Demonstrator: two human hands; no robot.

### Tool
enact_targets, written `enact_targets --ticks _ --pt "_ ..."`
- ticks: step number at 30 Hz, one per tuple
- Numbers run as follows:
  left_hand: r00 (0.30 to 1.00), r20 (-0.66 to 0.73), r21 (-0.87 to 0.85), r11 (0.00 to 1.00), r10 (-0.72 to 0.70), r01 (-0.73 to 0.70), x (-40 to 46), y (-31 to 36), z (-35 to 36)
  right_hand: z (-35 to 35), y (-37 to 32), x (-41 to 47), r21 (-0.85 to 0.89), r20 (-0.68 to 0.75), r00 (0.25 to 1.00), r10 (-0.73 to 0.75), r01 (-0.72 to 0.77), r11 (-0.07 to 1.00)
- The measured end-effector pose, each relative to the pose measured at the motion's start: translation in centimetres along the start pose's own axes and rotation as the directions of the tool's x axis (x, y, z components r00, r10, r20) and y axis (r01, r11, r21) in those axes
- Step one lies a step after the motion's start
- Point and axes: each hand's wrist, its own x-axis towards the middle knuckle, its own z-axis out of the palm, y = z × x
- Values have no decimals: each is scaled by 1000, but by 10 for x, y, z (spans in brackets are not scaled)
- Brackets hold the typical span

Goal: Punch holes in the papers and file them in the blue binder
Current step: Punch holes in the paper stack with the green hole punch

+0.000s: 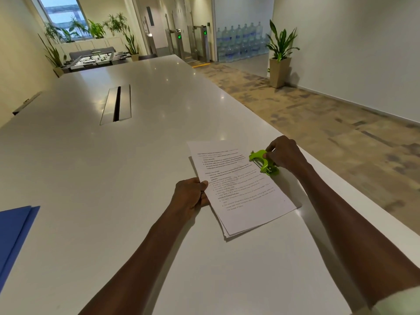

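Observation:
A stack of printed white papers [241, 192] lies slanted on the white table [113, 167]. My left hand [191, 195] pinches the stack's left edge, thumb on top. A lime-green hole punch [263, 163] sits at the stack's right edge, with the paper edge slid into its slot. My right hand [285, 154] grips the punch from the right, fingers curled over its lever. The blue binder [14, 233] lies flat at the table's left edge, only partly in view.
A metal cable hatch [117, 103] is set into the tabletop farther back. The table's right edge runs diagonally just beyond the punch, with carpeted floor below. A potted plant [280, 57] and stacked water bottles [241, 42] stand far off.

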Motion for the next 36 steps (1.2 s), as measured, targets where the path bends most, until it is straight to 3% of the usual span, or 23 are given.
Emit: enact_targets --ticks 7,12,17,22,29,36 --pt "1000 24 24 1000 -4 3 0 0 2 -1 1 9 55 95 994 49 -54 997" --pt "999 37 27 1000 -6 5 0 0 1 -17 -4 21 130 311 944 110 -157 979" --pt "998 56 22 1000 9 -10 -1 0 0 -28 -11 40 -38 467 856 223 -232 972" --pt "998 64 16 1000 21 -22 -1 -2 -1 -27 -6 56 -244 503 794 342 -249 937" --pt "997 67 37 999 32 -35 5 -5 -2 -22 -10 71 -394 536 737 412 -213 894" --pt "997 51 57 997 52 -55 13 -11 -5 -4 14 77 -400 543 699 465 -271 875"
